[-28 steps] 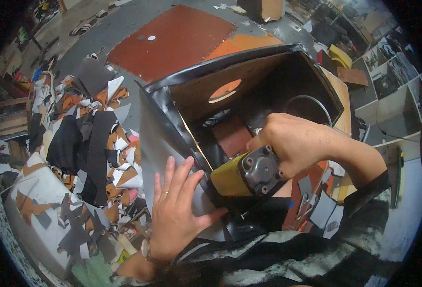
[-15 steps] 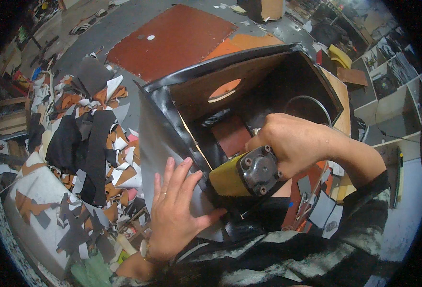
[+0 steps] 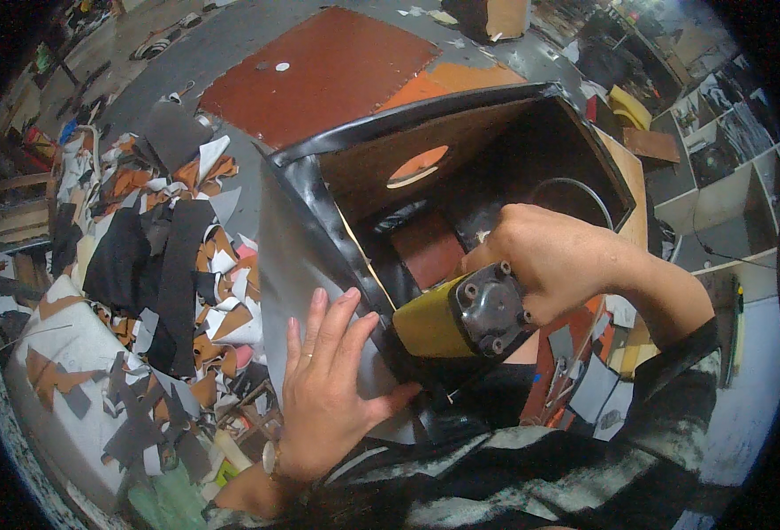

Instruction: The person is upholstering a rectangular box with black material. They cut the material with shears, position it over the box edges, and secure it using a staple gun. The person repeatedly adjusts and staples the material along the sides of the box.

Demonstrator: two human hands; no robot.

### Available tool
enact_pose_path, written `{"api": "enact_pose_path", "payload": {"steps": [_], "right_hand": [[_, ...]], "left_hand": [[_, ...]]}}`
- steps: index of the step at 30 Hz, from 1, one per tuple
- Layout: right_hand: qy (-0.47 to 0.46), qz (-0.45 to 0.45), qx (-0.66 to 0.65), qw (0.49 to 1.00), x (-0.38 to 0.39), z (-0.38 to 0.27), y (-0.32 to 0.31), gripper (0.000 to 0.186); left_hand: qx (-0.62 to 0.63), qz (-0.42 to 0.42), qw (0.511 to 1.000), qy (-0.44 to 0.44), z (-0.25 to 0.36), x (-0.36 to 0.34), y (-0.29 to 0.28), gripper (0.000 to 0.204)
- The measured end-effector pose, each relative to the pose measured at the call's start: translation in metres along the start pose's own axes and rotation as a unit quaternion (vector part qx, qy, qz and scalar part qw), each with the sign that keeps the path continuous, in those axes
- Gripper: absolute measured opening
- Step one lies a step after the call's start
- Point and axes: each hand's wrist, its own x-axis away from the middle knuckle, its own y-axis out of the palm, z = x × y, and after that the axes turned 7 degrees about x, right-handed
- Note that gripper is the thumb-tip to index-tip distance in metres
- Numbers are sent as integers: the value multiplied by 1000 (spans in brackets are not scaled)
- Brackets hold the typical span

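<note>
A wooden box (image 3: 346,185) with a shiny black covering folded over its rim lies in front of me, its hollow inside facing up. A round hole (image 3: 420,166) pierces one inner wall. My right hand (image 3: 553,252) grips a pneumatic staple gun (image 3: 429,322) with a yellow body and a dark bolted cap. The gun's nose end is at the near left rim of the box; its tip is hidden. My left hand (image 3: 332,380) lies with fingers spread on the black covering (image 3: 288,265) at the box's left side, close to the gun.
Fabric and leather scraps (image 3: 222,309) heap up on the left, some on a pale rounded block (image 3: 63,353). A reddish-brown sheet (image 3: 319,75) lies beyond the box. Open shelves (image 3: 734,212) stand at the right. A thin looped hose (image 3: 584,190) shows near my right hand.
The staple gun and my right hand have shifted slightly to the right, the gun's cap tilting up a little. My left hand stays nearly in place on the covering.
</note>
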Motion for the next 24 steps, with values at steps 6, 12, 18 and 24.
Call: {"api": "enact_pose_path", "payload": {"steps": [6, 12, 18, 24], "right_hand": [[24, -24, -23, 999, -3, -3, -3, 33], [35, -31, -28, 999, -4, -7, -5, 32], [31, -39, -5, 999, -8, -5, -1, 32], [48, -41, 28, 998, -10, -13, -3, 35]], "left_hand": [[1, 3, 1000, 0, 0, 1, 0, 85], [-5, 1, 1000, 4, 0, 0, 0, 86], [-6, 5, 1000, 5, 0, 1, 0, 86], [-16, 1, 1000, 11, -3, 1, 2, 96]]}}
